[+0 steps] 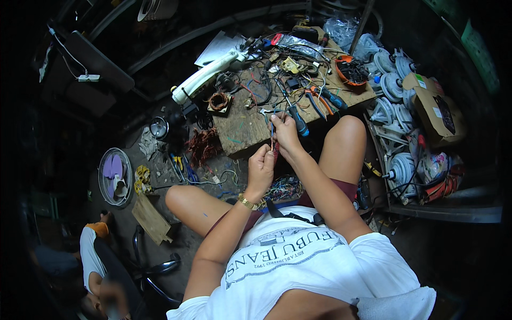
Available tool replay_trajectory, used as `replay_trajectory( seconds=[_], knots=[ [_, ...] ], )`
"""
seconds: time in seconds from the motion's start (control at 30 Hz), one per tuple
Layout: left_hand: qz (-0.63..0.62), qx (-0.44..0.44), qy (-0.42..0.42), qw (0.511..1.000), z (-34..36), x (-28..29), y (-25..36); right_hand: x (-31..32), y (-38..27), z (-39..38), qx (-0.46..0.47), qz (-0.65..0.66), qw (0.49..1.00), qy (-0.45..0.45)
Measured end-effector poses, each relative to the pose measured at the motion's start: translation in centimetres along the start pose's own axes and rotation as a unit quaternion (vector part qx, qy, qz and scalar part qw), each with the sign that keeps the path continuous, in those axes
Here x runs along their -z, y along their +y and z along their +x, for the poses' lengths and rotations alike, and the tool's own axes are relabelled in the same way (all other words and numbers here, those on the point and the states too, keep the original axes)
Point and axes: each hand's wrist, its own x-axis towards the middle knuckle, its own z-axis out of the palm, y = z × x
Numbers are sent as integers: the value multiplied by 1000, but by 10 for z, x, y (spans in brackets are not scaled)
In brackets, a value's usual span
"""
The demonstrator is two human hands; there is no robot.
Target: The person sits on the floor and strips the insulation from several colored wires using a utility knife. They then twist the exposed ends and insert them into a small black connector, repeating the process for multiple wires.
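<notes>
Over my lap, near the front edge of the wooden worktable (241, 127), both hands work close together. My left hand (260, 168), a gold watch on its wrist, is closed in a pinch on a thin wire (272, 140). The wire runs up, with blue and copper-coloured parts, to my right hand (286, 133), whose fingers are also closed on it. Just beyond the right fingertips sits a small metal tool head (264, 111); whether that hand touches it I cannot tell. A blue-and-black screwdriver (298, 121) lies right beside my right hand.
Orange-handled pliers (316, 105), a copper coil (218, 102), a white lamp arm (205, 78) and an orange bowl (352, 72) crowd the table. White motor parts (392, 85) and a cardboard box (434, 109) stand right. A fan (114, 176) and another person (96, 261) are left.
</notes>
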Motion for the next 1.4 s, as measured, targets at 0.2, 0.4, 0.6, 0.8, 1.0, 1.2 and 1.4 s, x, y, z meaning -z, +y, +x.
replay_trajectory(
  seconds=[0.2, 0.4, 0.6, 0.8, 1.0, 1.2, 1.4],
  knots=[
    [60, -222, -10, 973, 36, 12, 30, 7, -6, -3, -56, -15, 992, -108],
    [50, -148, -91, 984, 44, 5, 26, 0, -17, 13, -191, 177, 958, -122],
    [60, -121, -27, 990, 53, 0, 22, -24, 0, 36, -101, 86, 989, -57],
    [134, -162, -83, 974, 57, 4, 30, -24, -10, 51, -109, 118, 981, -108],
    [-219, -189, -29, 957, 84, 16, 57, -35, -25, 19, -145, 161, 948, -234],
    [-232, -35, -65, 970, 66, 3, 46, -24, -13, 26, -86, 106, 982, -128],
    [-253, -12, -78, 964, 68, 6, 43, -23, 4, 53, 0, 61, 992, -111]
  ],
)
